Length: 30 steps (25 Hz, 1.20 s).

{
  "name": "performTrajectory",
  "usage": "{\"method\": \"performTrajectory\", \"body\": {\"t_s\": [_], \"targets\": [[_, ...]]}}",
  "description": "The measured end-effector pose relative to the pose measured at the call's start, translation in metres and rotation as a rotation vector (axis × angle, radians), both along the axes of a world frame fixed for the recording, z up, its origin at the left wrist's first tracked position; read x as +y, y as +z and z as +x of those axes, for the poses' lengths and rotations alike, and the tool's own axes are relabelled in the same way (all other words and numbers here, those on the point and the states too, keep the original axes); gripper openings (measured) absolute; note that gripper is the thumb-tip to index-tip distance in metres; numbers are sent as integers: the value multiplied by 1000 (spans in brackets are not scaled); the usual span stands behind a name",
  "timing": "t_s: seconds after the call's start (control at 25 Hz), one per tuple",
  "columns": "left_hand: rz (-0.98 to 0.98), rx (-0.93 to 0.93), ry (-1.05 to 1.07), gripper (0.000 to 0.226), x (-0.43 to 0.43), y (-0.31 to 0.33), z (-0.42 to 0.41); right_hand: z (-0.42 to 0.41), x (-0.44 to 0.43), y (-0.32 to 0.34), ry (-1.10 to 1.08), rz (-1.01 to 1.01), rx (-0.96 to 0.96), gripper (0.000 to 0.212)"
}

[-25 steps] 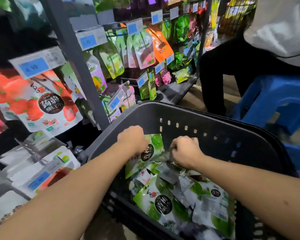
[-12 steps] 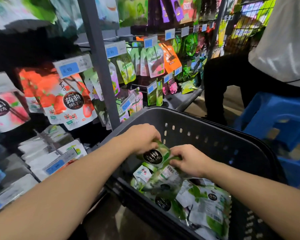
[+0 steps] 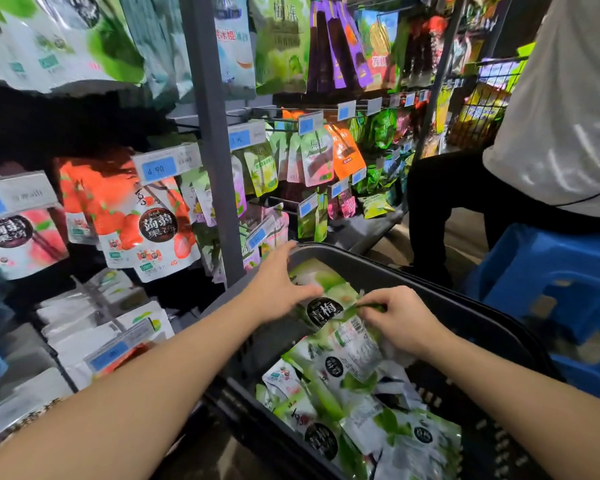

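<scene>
A green pouch (image 3: pixel 326 310) sits just above the loose pile in a dark basket (image 3: pixel 388 268), apparently bound for the snack rack (image 3: pixel 215 168). The right hand (image 3: pixel 402 323) keeps a pinching grip on its edge; the left hand (image 3: pixel 278 282), fingers spread, steadies it.

A dark grey plastic basket (image 3: pixel 371 271) carries a loose heap of green pouches (image 3: pixel 354 403), each with a round black label, lying overlapped across its bottom. The top pouch (image 3: pixel 326 310) is tilted up near the basket's far wall. Left of the basket, a grey rack post (image 3: pixel 215 168) bears rows of hanging snack packs (image 3: pixel 136 216). Lower down on that side, white packs (image 3: pixel 73 323) lie stacked.
</scene>
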State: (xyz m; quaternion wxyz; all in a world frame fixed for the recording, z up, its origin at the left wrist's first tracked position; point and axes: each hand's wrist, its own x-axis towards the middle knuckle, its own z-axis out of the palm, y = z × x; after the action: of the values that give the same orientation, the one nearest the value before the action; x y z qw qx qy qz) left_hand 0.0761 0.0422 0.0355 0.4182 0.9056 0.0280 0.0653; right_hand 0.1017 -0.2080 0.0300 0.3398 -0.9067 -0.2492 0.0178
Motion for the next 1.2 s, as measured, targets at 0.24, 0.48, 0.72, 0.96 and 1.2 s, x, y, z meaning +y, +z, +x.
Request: {"method": "performTrajectory", "body": {"t_s": [0.24, 0.48, 0.72, 0.96, 1.2], "targets": [[-370, 182, 141, 153, 4, -11, 5, -2, -10, 17, -61, 139, 93, 16], [-782, 278, 98, 119, 5, -25, 0, 1, -31, 17, -121, 211, 155, 20], [-1050, 304, 34, 67, -20, -26, -6, 3, -31, 12, -203, 560, 374, 16], [-1284, 580, -144, 51, -38, -24, -20, 4, -24, 15, -268, 770, 595, 14], [-989, 380, -56, 15, -51, -18, -22, 7, -30, 17, -316, 783, 629, 13]]}}
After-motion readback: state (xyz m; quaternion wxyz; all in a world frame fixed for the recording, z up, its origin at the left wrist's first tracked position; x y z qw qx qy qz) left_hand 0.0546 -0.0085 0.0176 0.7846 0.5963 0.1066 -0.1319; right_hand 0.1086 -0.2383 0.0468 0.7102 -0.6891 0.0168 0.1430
